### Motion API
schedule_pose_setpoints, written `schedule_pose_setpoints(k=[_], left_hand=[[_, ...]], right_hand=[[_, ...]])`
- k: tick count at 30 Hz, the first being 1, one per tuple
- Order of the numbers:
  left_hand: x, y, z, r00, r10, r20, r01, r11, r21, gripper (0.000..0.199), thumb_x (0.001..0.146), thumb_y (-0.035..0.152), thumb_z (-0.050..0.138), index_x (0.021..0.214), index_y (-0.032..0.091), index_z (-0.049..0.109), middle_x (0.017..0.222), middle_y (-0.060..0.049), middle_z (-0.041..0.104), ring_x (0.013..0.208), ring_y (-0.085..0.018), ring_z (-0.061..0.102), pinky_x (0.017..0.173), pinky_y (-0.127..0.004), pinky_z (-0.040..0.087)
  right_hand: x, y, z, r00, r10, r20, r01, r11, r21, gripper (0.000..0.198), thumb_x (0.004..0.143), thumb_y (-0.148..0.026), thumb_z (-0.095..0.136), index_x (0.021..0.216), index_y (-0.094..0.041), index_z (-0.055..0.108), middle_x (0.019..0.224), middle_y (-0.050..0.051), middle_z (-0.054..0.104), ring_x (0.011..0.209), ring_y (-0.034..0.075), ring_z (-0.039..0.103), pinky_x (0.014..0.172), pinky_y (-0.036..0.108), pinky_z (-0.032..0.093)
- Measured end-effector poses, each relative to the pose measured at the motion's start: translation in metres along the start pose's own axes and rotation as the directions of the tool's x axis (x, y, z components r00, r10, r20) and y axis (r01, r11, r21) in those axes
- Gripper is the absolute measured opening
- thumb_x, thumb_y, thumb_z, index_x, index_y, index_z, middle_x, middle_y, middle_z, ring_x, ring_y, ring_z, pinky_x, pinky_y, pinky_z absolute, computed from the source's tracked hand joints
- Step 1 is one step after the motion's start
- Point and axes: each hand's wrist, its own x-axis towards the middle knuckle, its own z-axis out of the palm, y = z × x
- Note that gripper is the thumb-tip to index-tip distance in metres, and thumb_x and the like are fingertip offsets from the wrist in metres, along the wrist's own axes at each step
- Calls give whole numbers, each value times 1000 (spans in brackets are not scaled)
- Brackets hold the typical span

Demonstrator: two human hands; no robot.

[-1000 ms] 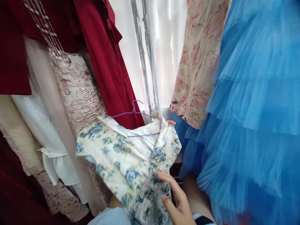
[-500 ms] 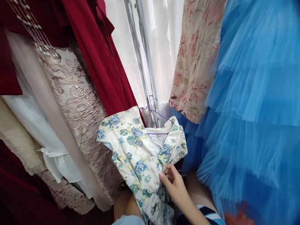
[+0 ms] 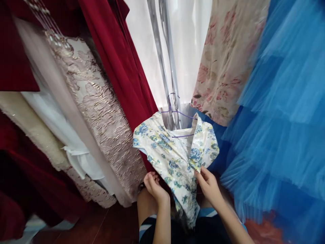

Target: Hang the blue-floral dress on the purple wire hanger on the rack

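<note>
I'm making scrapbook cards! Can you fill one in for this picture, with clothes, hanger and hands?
Held: white garment with blue flowers
Hanger: purple, at the garment's neck
Right hand: pinching the garment's front
Left hand: beside the garment, fingers curled; touching unclear
On the left: dark red cloth
On the right: pink-flowered cloth, blue ruffled cloth

A person's left hand point(image 3: 154, 187) and right hand point(image 3: 210, 186) reach forward, bare and a little apart.
The left's fingers curl inward above a bent wrist point(image 3: 164, 200); the right pinches thumb toward forefinger, its forearm point(image 3: 232, 218) angling outward behind it.
</note>
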Motion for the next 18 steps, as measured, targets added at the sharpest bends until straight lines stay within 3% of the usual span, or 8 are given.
schedule_pose_setpoints(k=[1,3,5,7,11,14,16,18], left_hand=[[-5,4,-4,1000,15,-6,-15,1000,12,25,97,41,52,106,18,57,95,-2,58,82,-14,58,74,-28,49],[-19,16,-2,988,41,152,-50,997,52,21,94,39,58,104,20,58,95,-2,58,87,-15,58,78,-27,48],[-36,26,9,889,5,459,-56,994,98,24,92,37,62,110,21,58,102,-5,61,94,-18,60,83,-29,49],[-53,31,24,776,-68,627,-30,989,145,30,92,35,62,117,20,55,106,-7,63,98,-19,62,85,-30,49],[-69,31,39,664,-94,742,-80,977,195,15,96,33,54,97,19,57,91,-5,66,86,-18,63,79,-29,50],[-66,32,36,634,-47,771,-172,964,201,16,97,31,52,86,20,55,83,-3,64,80,-17,61,75,-27,48],[-64,35,31,615,-26,788,-231,950,212,16,97,29,51,84,20,53,81,-3,62,78,-17,59,74,-26,46],[-62,39,26,558,-16,830,-309,924,226,17,97,27,50,81,21,53,79,-3,61,77,-17,58,73,-27,45]], right_hand=[[-1,2,0,1000,4,-2,-4,1000,-8,21,93,-37,55,82,-19,56,71,-2,50,66,15,46,59,24,38],[-2,3,2,1000,8,10,-8,1000,-23,23,92,-37,57,78,-19,55,67,-3,46,63,14,43,57,24,37],[-3,1,4,999,8,46,-6,1000,-25,22,92,-37,58,79,-19,56,66,-3,46,62,14,44,57,24,37],[-4,-2,4,997,2,73,-1,1000,-5,19,92,-36,58,83,-19,58,70,-2,51,65,15,47,59,24,39],[-1,-5,-6,998,11,66,-12,1000,3,15,91,-34,59,90,-20,62,75,-1,56,67,16,50,61,25,41],[0,-3,-12,998,49,39,-49,999,-7,16,88,-35,63,83,-20,60,66,-3,52,61,14,47,56,24,39],[-1,-3,-10,996,49,-76,-48,999,22,20,87,-36,66,79,-21,55,62,-5,48,57,13,45,54,24,37],[-2,-5,-7,978,29,-207,-19,999,50,24,85,-37,69,78,-22,52,63,-5,49,57,13,45,55,25,38]])
